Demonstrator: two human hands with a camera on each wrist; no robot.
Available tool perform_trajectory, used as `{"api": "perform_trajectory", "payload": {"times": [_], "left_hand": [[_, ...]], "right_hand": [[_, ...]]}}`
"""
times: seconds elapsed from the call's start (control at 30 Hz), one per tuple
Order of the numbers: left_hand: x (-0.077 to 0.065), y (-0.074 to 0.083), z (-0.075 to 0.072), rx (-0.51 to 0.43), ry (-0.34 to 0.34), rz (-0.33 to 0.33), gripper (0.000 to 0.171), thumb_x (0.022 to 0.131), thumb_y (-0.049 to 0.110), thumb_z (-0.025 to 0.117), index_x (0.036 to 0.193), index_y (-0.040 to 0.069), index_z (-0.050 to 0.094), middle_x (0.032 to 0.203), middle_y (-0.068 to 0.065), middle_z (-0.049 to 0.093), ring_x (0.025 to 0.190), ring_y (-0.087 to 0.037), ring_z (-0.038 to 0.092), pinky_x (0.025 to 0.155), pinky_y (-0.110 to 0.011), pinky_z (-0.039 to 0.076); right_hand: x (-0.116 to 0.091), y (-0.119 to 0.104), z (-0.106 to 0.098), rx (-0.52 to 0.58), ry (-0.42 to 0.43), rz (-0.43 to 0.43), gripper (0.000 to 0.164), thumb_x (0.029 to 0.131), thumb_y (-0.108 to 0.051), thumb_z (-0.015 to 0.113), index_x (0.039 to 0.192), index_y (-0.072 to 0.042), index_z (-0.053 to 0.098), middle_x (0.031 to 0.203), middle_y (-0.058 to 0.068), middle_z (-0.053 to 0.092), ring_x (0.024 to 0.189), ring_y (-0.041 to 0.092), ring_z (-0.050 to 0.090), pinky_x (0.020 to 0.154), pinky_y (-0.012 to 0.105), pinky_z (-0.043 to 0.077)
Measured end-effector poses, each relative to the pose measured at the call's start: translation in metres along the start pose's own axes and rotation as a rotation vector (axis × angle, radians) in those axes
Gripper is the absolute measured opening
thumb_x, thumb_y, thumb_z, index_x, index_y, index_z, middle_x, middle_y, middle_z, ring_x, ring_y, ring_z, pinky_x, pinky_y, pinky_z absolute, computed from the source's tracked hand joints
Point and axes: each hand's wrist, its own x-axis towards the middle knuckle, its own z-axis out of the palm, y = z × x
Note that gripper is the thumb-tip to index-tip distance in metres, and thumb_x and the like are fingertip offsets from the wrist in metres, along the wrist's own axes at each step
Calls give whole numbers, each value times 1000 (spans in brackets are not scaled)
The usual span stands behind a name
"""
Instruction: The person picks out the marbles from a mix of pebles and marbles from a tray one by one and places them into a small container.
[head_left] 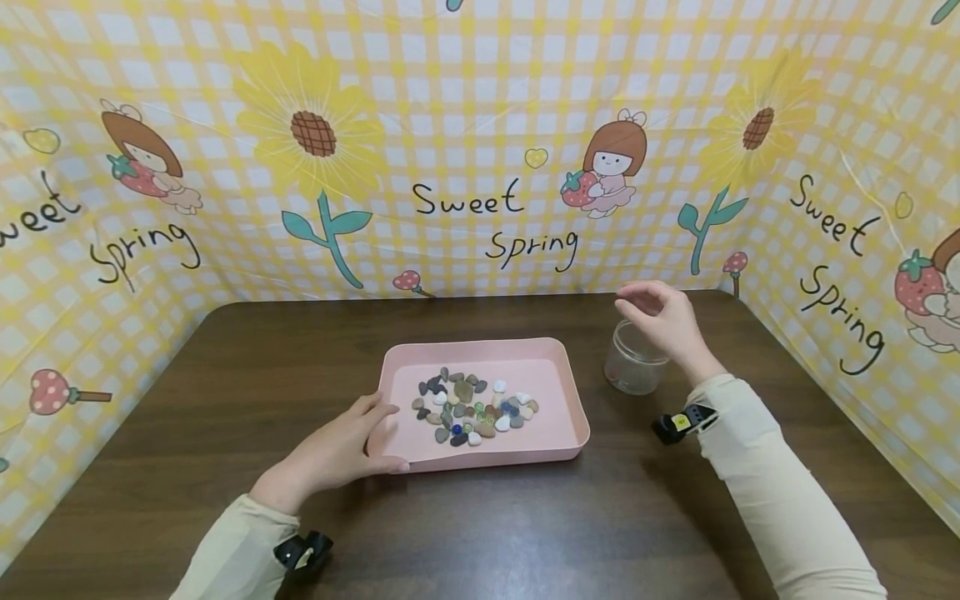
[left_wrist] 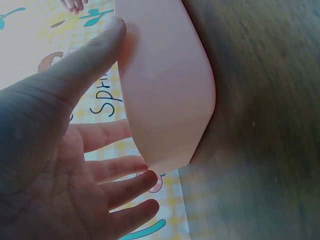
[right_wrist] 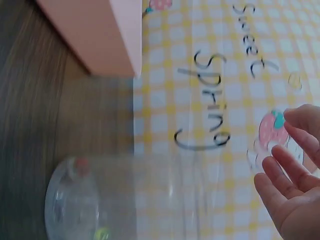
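Observation:
A pink tray (head_left: 480,465) holds a loose spread of grey, tan and white pebbles (head_left: 464,390) mixed with several glass marbles (head_left: 457,430). At its near left corner my left hand (head_left: 333,446) rests against the tray, thumb on the near rim and fingers spread along the left side. In the left wrist view the thumb (left_wrist: 90,65) lies along the tray wall (left_wrist: 167,75). My right hand (head_left: 663,321) is raised over a clear jar (head_left: 636,375), its fingers loosely bent with nothing between them. Inside the jar (right_wrist: 120,200) a reddish and a yellow-green marble (right_wrist: 102,233) show.
The tray and jar stand on a dark brown wooden table (head_left: 480,533). A yellow checked cloth (head_left: 480,108) with flower and girl prints rises behind and on both sides. The jar stands to the right of the tray.

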Motion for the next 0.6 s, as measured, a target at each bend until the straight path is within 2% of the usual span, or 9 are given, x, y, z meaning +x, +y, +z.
{"api": "perform_trajectory", "payload": {"times": [0.13,0.3,0.4,0.6], "left_hand": [[0,-1,0,1,14,18,84,71,57,72,131,2,50,143,-29,36,122,-43,48,96,-54,43],[0,-1,0,3,25,35,83,71,55,73,130,1,50,142,-29,36,120,-43,49,95,-53,44],[0,-1,0,4,26,37,83,71,56,73,130,1,50,142,-30,36,120,-43,49,94,-53,44],[0,-1,0,4,28,40,83,71,55,73,130,1,50,142,-29,36,121,-43,49,95,-53,44]], "right_hand": [[1,-12,10,21,-69,-4,24,87,-12,65,104,4,64,117,19,60,95,-6,56,90,18,49],[1,-23,23,53,-194,17,26,88,-14,64,108,2,63,123,19,59,113,21,56,101,37,44],[1,-28,30,99,-263,23,27,88,-12,64,110,3,62,125,19,57,121,28,52,104,39,41],[2,-35,44,149,-371,10,27,86,-9,65,110,3,63,126,20,57,121,30,53,104,41,41]]}}
